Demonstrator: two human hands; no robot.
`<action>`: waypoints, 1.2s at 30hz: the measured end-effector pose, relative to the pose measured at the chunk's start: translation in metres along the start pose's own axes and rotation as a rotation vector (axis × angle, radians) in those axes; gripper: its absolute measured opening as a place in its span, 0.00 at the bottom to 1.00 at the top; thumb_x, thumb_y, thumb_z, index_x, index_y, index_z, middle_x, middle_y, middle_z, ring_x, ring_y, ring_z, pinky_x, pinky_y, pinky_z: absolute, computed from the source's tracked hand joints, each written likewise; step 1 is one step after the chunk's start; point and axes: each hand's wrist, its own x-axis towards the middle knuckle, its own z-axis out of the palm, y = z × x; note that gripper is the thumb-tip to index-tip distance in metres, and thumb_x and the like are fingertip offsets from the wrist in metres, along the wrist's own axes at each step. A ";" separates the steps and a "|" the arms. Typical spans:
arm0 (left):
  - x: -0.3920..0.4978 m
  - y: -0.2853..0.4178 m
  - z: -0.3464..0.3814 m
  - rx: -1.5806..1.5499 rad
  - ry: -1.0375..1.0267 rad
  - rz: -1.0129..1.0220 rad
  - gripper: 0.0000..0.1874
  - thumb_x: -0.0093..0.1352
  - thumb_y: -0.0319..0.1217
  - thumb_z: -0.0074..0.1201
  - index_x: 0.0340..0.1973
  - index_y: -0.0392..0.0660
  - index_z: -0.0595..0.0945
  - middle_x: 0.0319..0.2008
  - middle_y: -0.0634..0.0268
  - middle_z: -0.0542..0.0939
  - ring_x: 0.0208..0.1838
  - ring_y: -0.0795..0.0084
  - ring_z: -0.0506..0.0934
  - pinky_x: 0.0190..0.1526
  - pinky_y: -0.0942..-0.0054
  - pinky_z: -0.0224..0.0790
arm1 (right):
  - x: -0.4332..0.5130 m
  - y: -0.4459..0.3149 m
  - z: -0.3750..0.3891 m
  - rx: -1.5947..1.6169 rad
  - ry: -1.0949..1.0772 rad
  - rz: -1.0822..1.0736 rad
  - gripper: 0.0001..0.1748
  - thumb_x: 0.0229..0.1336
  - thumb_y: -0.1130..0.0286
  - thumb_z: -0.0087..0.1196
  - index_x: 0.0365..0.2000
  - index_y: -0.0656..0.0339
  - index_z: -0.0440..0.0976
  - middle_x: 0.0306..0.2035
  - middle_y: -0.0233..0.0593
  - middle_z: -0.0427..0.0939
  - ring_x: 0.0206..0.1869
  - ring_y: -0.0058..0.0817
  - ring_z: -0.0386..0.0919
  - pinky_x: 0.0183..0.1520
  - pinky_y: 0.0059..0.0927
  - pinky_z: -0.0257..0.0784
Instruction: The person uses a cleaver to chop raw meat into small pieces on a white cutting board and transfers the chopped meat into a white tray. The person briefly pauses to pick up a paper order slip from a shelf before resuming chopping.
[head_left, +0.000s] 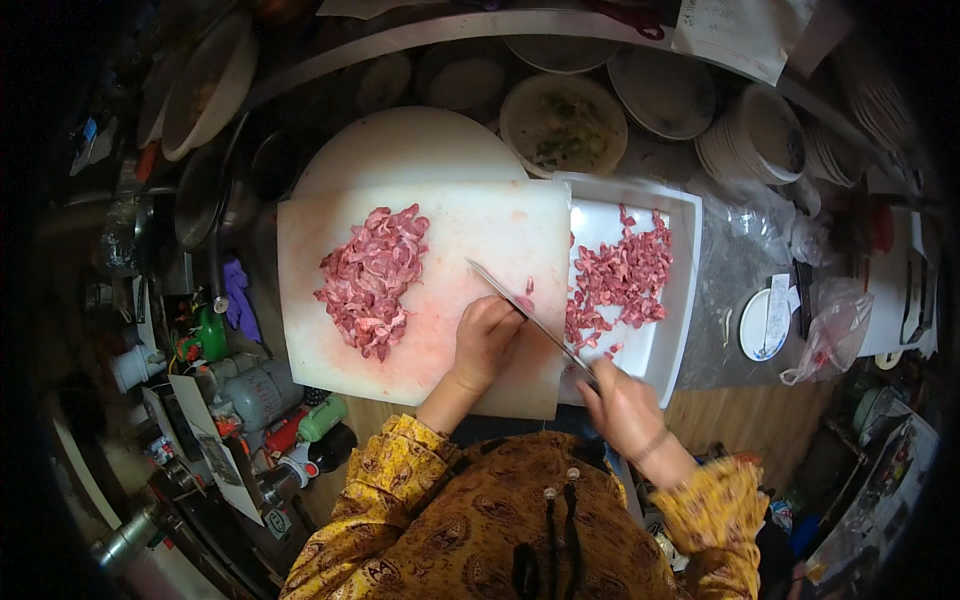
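My right hand (628, 409) grips the handle of a kitchen knife (541, 324), whose blade points up and left across a white cutting board (450, 217). Against the blade's left side rest the curled fingers of my left hand (486, 337); whether they hold any meat is hidden. Just right of the blade lie a cut piece of raw meat (525, 302) and a smaller strip (530, 284). A heap of raw red meat pieces (373, 281) covers the left part of the board. Small cut meat pieces (626, 270) lie in a white plastic tray (686, 277), partly under the board's right edge.
Behind the board are a round white board (405, 142), a bowl with greens (562, 124) and stacked plates (757, 135). On the right sit a small plate with paper slips (763, 326) and a plastic bag (832, 330). A purple glove (238, 300) hangs at left.
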 end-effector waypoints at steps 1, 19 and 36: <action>0.001 0.001 0.000 0.015 -0.008 -0.004 0.15 0.58 0.20 0.62 0.40 0.46 0.84 0.43 0.65 0.83 0.45 0.55 0.81 0.45 0.58 0.75 | 0.016 -0.004 0.009 0.020 0.009 -0.004 0.13 0.66 0.65 0.62 0.42 0.60 0.72 0.31 0.51 0.83 0.29 0.52 0.83 0.30 0.49 0.78; -0.013 -0.009 -0.007 0.046 -0.017 -0.025 0.19 0.59 0.20 0.60 0.47 0.46 0.82 0.46 0.61 0.84 0.50 0.52 0.80 0.51 0.57 0.75 | 0.045 -0.019 0.033 0.019 0.047 -0.052 0.13 0.68 0.63 0.60 0.40 0.60 0.71 0.29 0.51 0.82 0.28 0.51 0.83 0.30 0.49 0.77; -0.018 -0.013 -0.017 0.064 0.023 -0.081 0.13 0.63 0.21 0.57 0.43 0.42 0.82 0.42 0.57 0.83 0.47 0.51 0.80 0.50 0.57 0.76 | 0.049 -0.024 0.048 0.030 0.153 -0.156 0.13 0.68 0.61 0.60 0.38 0.59 0.70 0.26 0.49 0.82 0.27 0.53 0.82 0.28 0.49 0.76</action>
